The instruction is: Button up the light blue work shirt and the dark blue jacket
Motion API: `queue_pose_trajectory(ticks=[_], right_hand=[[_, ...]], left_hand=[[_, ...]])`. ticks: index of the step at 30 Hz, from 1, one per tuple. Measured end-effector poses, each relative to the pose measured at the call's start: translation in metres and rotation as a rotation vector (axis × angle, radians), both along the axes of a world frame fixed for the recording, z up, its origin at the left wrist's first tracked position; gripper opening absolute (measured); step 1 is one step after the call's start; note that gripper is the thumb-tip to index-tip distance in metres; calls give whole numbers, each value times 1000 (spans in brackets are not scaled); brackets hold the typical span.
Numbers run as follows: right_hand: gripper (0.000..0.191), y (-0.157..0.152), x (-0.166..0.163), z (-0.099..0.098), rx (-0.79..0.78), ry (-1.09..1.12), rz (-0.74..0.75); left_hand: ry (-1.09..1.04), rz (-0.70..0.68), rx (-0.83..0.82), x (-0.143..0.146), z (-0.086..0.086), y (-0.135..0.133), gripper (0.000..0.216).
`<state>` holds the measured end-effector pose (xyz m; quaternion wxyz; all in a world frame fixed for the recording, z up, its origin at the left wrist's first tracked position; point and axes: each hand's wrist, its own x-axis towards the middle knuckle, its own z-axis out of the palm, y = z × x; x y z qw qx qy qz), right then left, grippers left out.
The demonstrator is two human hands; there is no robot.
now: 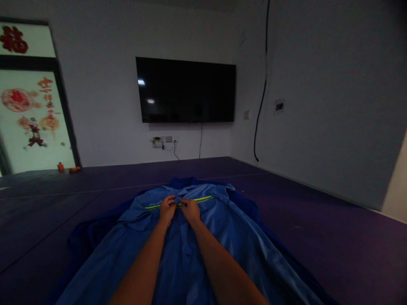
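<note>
A blue work shirt [229,237] lies spread flat on a dark purple floor mat [318,237], collar away from me, with a bright yellow-green stripe [203,198] across the chest. My left hand [167,209] and my right hand [190,209] meet at the middle of the shirt front, right at the stripe. Both hands are closed in a pinch on the shirt's front edges, fingertips almost touching each other. What lies under the fingertips is hidden. A darker blue garment [85,237] shows under the shirt at its left and far edges.
A dark wall-mounted screen [186,90] hangs on the far wall, with sockets and cables [163,141] below it. A black cable [262,97] runs down the right wall. A door with red paper decorations [32,114] is at left; small orange objects [65,168] sit by it.
</note>
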<state>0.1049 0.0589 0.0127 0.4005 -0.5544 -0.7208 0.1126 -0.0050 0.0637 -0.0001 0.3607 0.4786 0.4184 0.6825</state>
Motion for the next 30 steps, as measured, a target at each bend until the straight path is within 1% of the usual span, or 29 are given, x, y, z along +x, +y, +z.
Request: queue_pose_trajectory(ticks=[10, 17, 24, 30], right_hand=[[35, -2, -2, -1, -8, -68, -27], [29, -2, -3, 1, 7, -72, -40], [28, -3, -3, 3, -28, -90, -61], [28, -2, -3, 2, -7, -73, -63]], left_hand=[[-5, -41, -15, 0, 2, -2, 42], [51, 15, -13, 1, -1, 2, 42], [114, 105, -20, -1, -5, 8, 33], [146, 148, -23, -2, -7, 11, 25]])
